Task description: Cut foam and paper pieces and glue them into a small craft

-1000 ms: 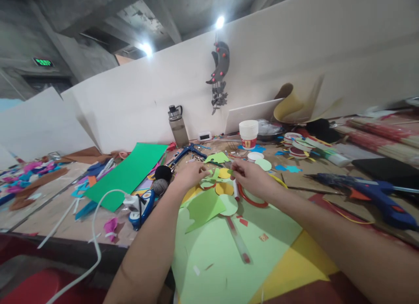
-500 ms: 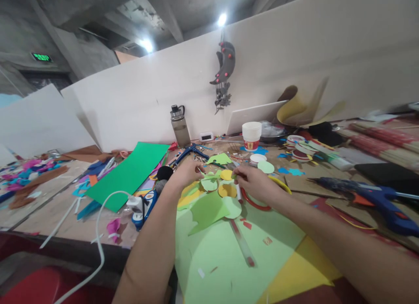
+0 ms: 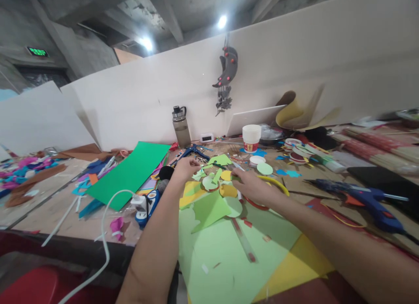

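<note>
My left hand point(image 3: 187, 168) is closed in a pinch above small pale-green paper scraps point(image 3: 198, 175); whatever its fingertips hold is too small to make out. My right hand point(image 3: 250, 184) has its fingers curled beside a yellow paper circle point(image 3: 226, 175), and its fingertips are partly hidden. Between the hands lie a pale-green paper circle point(image 3: 209, 183) with a green strip point(image 3: 217, 176) on it, and a yellow paper piece point(image 3: 228, 190). Closer to me are a cut green sheet point(image 3: 209, 212) and another pale circle point(image 3: 233, 206). Scissors with a red handle point(image 3: 257, 204) lie partly under my right hand.
A large pale-green sheet point(image 3: 222, 260) covers the near table. At right lies a blue glue gun point(image 3: 369, 201). Stacked paper cups point(image 3: 251, 138) and a bottle point(image 3: 181, 127) stand behind. Green card point(image 3: 131, 175) and a power strip point(image 3: 147, 210) with a white cable are left.
My left hand has drawn back slightly up and left from the pale-green circle, uncovering small scraps. My right hand stays near the yellow circle, its fingers lower. The view has shifted slightly.
</note>
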A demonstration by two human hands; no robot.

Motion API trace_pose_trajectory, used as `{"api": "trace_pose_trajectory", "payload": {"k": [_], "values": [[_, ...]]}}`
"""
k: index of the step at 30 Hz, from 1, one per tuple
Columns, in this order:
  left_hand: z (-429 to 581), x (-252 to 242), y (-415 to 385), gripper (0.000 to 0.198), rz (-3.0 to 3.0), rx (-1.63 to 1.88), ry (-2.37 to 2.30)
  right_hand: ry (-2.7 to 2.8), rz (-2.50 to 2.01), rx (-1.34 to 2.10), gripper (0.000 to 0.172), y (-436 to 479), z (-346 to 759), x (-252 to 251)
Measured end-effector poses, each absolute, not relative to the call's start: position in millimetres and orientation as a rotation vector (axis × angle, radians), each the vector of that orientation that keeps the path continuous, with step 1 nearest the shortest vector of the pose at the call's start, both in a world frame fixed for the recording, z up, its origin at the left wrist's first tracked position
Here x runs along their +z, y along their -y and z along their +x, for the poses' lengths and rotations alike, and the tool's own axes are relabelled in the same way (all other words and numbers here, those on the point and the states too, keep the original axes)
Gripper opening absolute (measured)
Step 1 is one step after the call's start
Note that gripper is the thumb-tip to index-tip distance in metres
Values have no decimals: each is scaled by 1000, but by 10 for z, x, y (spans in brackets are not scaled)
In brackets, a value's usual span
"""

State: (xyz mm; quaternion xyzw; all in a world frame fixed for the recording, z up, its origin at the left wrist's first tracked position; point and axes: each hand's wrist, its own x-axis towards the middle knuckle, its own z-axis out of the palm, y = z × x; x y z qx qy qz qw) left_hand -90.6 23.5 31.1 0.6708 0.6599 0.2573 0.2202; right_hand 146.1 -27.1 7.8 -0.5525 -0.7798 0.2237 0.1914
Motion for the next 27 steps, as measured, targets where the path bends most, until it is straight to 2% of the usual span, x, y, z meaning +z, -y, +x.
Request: {"api": "trace_pose_trajectory", "payload": {"k": [4,10,15,18,23,27], "values": [[-937,260,-237,6,1906,660,-1922,2299,-1574,639,26,211,1418,105],[-885,358,-161,23,2044,735,-1949,2506,-1616,614,39,92,1346,203],[-806,374,-101,29,2071,345,-1821,2579,-1682,600,30,-13,1290,264],[-768,311,-100,27,2121,208,-1801,2586,-1699,623,30,-74,1289,267],[-732,214,-125,5,2187,184,-1826,2563,-1673,696,21,-130,1316,255],[-720,262,-105,6,2203,261,-1841,2500,-1618,760,16,-157,1399,236]]}}
